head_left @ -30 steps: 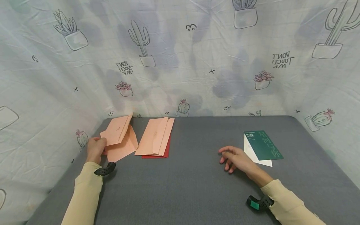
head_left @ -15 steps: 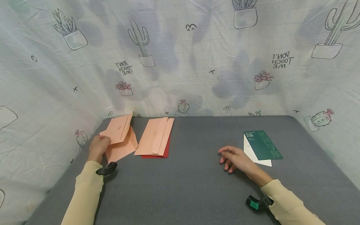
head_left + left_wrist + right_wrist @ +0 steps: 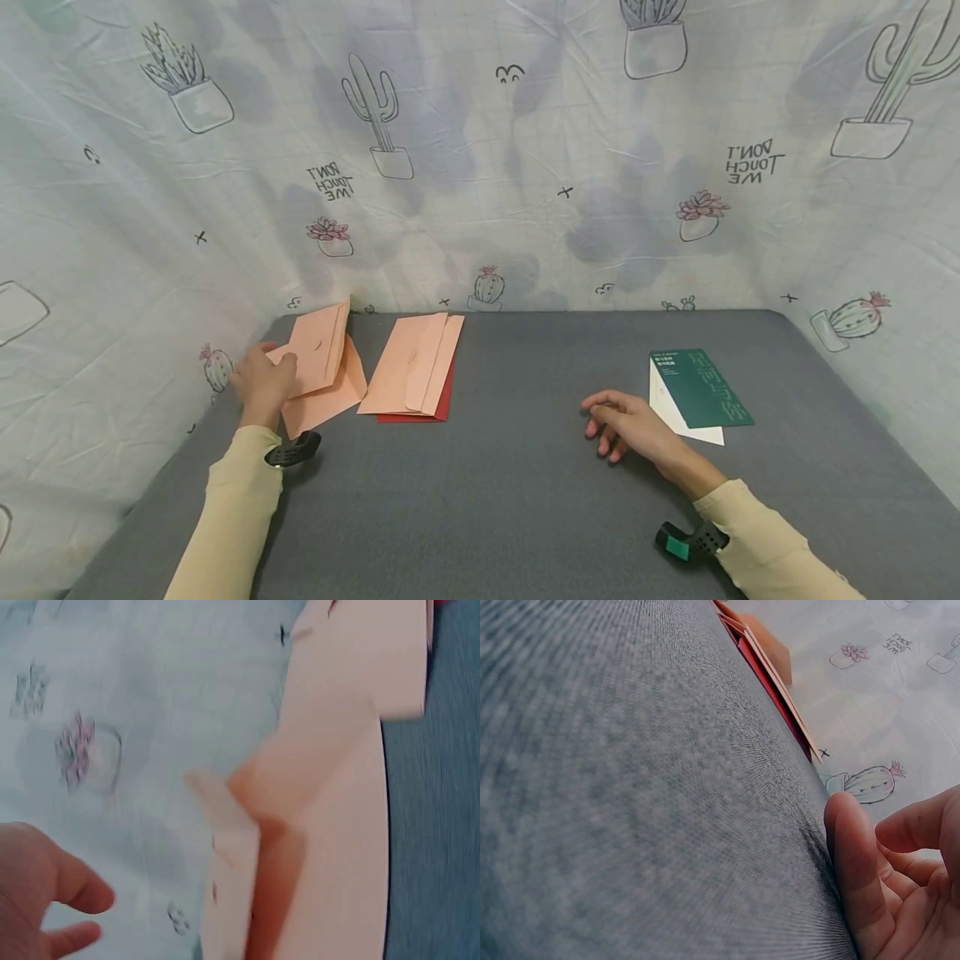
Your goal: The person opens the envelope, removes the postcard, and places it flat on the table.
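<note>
At the left end of the table, my left hand point(image 3: 262, 383) is beside a peach envelope point(image 3: 318, 342) that leans up, partly raised, over another peach paper piece point(image 3: 330, 400). In the left wrist view the thumb and a finger of that hand point(image 3: 45, 892) are spread, with a gap between them and the blurred peach paper point(image 3: 337, 847). My right hand point(image 3: 630, 425) rests on the table with loosely bent fingers and holds nothing. Just beyond it lie a green card point(image 3: 705, 387) and a white card point(image 3: 667, 408) partly under it.
A second peach envelope point(image 3: 408, 362) lies right of the leaning one, with a red envelope-like piece point(image 3: 444, 404) showing beneath. The grey table point(image 3: 495, 500) ends at a patterned cloth point(image 3: 465, 167) hanging behind and at both sides.
My left hand first gripped the leaning envelope's near corner, then moved slightly right, and its fingers have now let go and spread. The envelope stays propped up. My right hand has stayed still.
</note>
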Demonstrator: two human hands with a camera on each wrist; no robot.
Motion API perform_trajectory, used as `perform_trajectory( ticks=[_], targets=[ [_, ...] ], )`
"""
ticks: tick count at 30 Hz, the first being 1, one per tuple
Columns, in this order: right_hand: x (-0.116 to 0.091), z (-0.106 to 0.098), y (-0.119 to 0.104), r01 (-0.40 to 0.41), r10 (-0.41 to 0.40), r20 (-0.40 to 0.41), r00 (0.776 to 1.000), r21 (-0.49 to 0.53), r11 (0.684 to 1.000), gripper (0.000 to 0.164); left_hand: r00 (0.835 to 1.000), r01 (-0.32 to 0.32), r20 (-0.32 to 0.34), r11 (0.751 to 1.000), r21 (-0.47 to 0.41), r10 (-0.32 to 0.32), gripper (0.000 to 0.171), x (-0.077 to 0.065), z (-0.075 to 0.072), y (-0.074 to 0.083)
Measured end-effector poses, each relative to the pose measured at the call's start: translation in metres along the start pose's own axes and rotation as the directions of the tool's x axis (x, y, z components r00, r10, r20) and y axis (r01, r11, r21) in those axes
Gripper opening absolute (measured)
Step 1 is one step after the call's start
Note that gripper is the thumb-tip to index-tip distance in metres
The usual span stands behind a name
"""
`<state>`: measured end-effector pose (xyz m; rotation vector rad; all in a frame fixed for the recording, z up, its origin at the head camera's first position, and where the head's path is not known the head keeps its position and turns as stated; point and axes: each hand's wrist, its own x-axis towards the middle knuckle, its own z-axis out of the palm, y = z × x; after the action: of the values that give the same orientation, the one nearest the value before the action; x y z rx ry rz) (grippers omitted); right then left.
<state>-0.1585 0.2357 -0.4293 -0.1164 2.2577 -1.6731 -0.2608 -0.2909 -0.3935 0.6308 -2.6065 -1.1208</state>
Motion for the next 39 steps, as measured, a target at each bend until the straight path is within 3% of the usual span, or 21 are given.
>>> perform_trajectory(
  ticks=[4,7,11,13,15,19,26,29,33,39],
  targets=[
    [0.0,-0.001,0.0,0.001,-0.001,-0.002,1.0,0.001,1.0,0.033,0.988,-0.151,-0.046,0.984,-0.095,0.147,0.054,-0.012,-0.001,0.019],
    [0.0,0.0,0.0,0.003,-0.003,-0.004,1.0,0.001,1.0,0.033,0.973,-0.232,-0.016,0.968,-0.093,0.232,0.05,-0.023,0.002,0.033],
    [0.0,0.001,0.001,0.0,0.0,-0.007,1.0,-0.002,1.0,0.032,0.938,-0.319,0.119,0.945,-0.07,0.326,0.047,-0.038,0.01,0.046],
    [0.0,0.001,0.001,-0.002,0.002,-0.01,1.0,-0.003,1.0,0.032,0.91,-0.355,0.207,0.933,-0.058,0.36,0.048,-0.045,0.015,0.051],
    [0.0,0.002,0.001,-0.003,0.003,-0.01,1.0,-0.003,1.0,0.032,0.882,-0.389,0.282,0.921,-0.02,0.378,0.05,-0.052,0.023,0.055],
    [0.0,0.001,0.001,-0.003,0.003,-0.008,1.0,0.001,1.0,0.032,0.848,-0.447,0.358,0.891,0.084,0.392,0.059,-0.064,0.043,0.06],
    [0.0,0.0,0.0,-0.003,0.003,-0.004,1.0,0.0,1.0,0.032,0.84,-0.482,0.409,0.836,0.262,0.356,0.096,-0.081,0.065,0.06],
    [0.001,0.0,0.0,-0.004,0.003,-0.005,1.0,-0.007,1.0,0.032,0.84,-0.471,0.439,0.83,0.299,0.319,0.107,-0.085,0.07,0.058],
    [0.001,0.0,0.0,-0.003,0.003,-0.007,1.0,-0.009,1.0,0.032,0.841,-0.459,0.451,0.835,0.304,0.298,0.106,-0.087,0.073,0.057],
    [0.0,0.0,0.0,-0.002,0.001,-0.004,1.0,-0.007,1.0,0.032,0.833,-0.462,0.481,0.821,0.336,0.272,0.108,-0.087,0.077,0.056]
  ],
)
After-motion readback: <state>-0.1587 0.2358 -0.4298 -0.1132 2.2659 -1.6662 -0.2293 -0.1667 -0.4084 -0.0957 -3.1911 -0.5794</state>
